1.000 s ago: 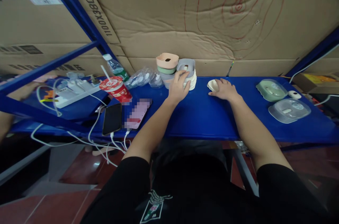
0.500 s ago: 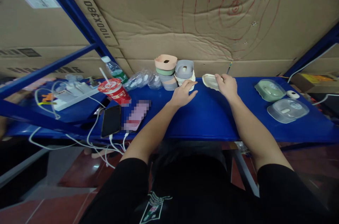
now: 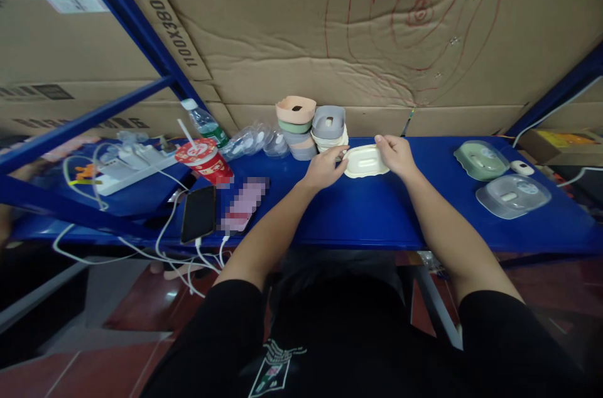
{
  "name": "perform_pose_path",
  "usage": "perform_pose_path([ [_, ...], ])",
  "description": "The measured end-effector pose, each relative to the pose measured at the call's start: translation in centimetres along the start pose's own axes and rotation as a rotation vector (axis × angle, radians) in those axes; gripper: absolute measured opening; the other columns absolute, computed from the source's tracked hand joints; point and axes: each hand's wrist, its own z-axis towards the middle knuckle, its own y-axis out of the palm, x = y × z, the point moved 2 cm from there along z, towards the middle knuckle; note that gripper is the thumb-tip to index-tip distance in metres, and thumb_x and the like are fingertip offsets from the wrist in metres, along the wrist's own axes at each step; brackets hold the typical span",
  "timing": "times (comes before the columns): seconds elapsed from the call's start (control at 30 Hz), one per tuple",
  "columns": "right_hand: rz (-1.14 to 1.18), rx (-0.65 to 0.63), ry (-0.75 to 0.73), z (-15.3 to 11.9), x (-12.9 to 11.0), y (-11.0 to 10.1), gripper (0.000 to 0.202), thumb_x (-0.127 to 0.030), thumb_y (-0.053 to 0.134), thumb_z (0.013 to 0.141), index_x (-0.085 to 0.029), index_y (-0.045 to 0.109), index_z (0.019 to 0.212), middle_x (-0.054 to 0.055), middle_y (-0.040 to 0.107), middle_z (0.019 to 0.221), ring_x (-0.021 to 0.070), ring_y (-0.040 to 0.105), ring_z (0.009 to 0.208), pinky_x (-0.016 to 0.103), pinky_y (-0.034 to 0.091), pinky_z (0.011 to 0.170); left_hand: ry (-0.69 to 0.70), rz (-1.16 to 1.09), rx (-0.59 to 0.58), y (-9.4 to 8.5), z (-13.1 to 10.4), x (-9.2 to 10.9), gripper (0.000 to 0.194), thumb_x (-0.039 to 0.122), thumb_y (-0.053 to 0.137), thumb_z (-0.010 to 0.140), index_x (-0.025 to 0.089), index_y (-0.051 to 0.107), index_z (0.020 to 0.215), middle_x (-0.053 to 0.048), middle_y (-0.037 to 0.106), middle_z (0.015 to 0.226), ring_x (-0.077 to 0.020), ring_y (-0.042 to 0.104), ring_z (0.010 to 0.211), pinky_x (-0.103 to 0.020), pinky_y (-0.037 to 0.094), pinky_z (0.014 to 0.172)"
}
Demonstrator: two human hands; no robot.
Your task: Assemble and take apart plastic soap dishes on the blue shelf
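Observation:
Between my two hands, above the blue table, is a shallow cream plastic dish point(image 3: 367, 161) with a wavy rim and an oblong raised shape in its middle. My right hand point(image 3: 396, 153) grips its right end, thumb on top. The fingers and thumb of my left hand point(image 3: 326, 167) close on its left end. Just behind my left hand stands a stack of grey and cream dishes point(image 3: 328, 123). Next to it is another stack of dishes point(image 3: 296, 110), peach at the top with green and grey below.
Clear plastic lids point(image 3: 254, 139), a green-labelled bottle point(image 3: 207, 125), a red cup with a straw point(image 3: 205, 162) and two phones point(image 3: 198, 215) on cables lie leftward. Rightward sit a green lidded dish point(image 3: 480, 161), a grey lidded dish point(image 3: 512, 197) and a small white object point(image 3: 521, 167). Cardboard point(image 3: 282, 21) stands behind.
My right hand has brought the cream dish left and nearer, turning it so its face shows. My left hand, apart from it before, now holds its left end.

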Motion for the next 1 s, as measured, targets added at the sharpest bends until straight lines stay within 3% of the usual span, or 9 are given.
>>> perform_pose_path([
  [0.1,-0.066,-0.012,-0.007,0.1,0.8,0.2,0.073,-0.093,0.039,0.089,-0.027,0.037,0.058,-0.002,0.037,0.058,0.0162,0.04,0.059,0.032,0.03,0.058,0.038,0.048,0.022,-0.6,0.0,0.1,0.04,0.037,0.068,0.103,0.021,0.072,0.139,-0.009,0.081,0.117,-0.0219,0.077,0.1,-0.034,0.06,0.091],
  [0.23,-0.152,0.065,0.059,0.5,1.8,-0.2,0.065,-0.081,0.034,0.098,-0.027,0.042,0.064,0.003,0.052,0.063,0.0213,0.054,0.067,0.036,0.041,0.064,0.038,0.086,0.23,-2.3,0.2,-0.3,0.039,0.046,0.06,0.107,0.021,0.072,0.135,-0.012,0.076,0.13,-0.0219,0.075,0.101,-0.035,0.059,0.09],
  [0.33,-0.254,0.065,0.17,0.7,2.4,-0.7,0.055,-0.065,0.029,0.105,-0.026,0.055,0.077,0.008,0.069,0.083,0.0279,0.067,0.085,0.039,0.051,0.075,0.006,0.067,0.255,-2.8,0.4,-0.9,0.037,0.043,0.059,0.108,0.019,0.072,0.133,-0.01,0.08,0.113,-0.019,0.073,0.086,-0.034,0.059,0.086],
  [0.43,-0.369,0.009,0.277,0.6,2.5,-0.9,0.042,-0.053,0.03,0.105,-0.027,0.063,0.099,0.012,0.076,0.104,0.0337,0.071,0.103,0.043,0.055,0.084,-0.014,0.045,0.164,-2.4,0.4,-0.9,0.034,0.037,0.063,0.106,0.017,0.074,0.131,-0.007,0.082,0.1,-0.0186,0.073,0.082,-0.033,0.058,0.085],
  [0.63,-0.43,-0.067,0.327,-0.1,2.5,0.7,0.043,-0.049,0.042,0.102,-0.019,0.058,0.128,0.024,0.077,0.118,0.0442,0.072,0.11,0.059,0.055,0.096,0.005,0.064,-0.073,-1.3,0.1,0.6,0.028,0.033,0.066,0.104,0.02,0.079,0.125,-0.006,0.084,0.108,-0.0194,0.078,0.097,-0.03,0.057,0.091],
  [0.77,-0.237,-0.122,0.261,-0.5,3.1,2.8,0.056,-0.049,0.053,0.098,-0.017,0.051,0.145,0.023,0.076,0.131,0.0421,0.072,0.118,0.059,0.057,0.102,-0.002,0.058,-0.179,-0.9,0.0,1.1,0.029,0.033,0.067,0.104,0.021,0.078,0.128,-0.004,0.084,0.105,-0.0202,0.077,0.102,-0.031,0.056,0.094],
  [0.87,-0.126,-0.138,0.246,-0.4,3.8,3.4,0.07,-0.048,0.063,0.093,-0.018,0.047,0.154,0.019,0.078,0.129,0.038,0.075,0.113,0.056,0.06,0.1,-0.014,0.058,-0.22,-0.8,0.0,0.9,0.031,0.033,0.067,0.104,0.021,0.077,0.13,-0.003,0.084,0.106,-0.0196,0.077,0.099,-0.031,0.056,0.093],
  [1.0,-0.206,-0.176,0.261,-0.1,4.3,2.8,0.062,-0.052,0.063,0.094,-0.018,0.062,0.145,0.017,0.08,0.124,0.0371,0.076,0.112,0.054,0.06,0.1,-0.027,0.064,-0.257,-0.7,0.1,0.7,0.032,0.034,0.066,0.104,0.019,0.077,0.131,-0.005,0.083,0.107,-0.0204,0.077,0.1,-0.032,0.056,0.093],
])
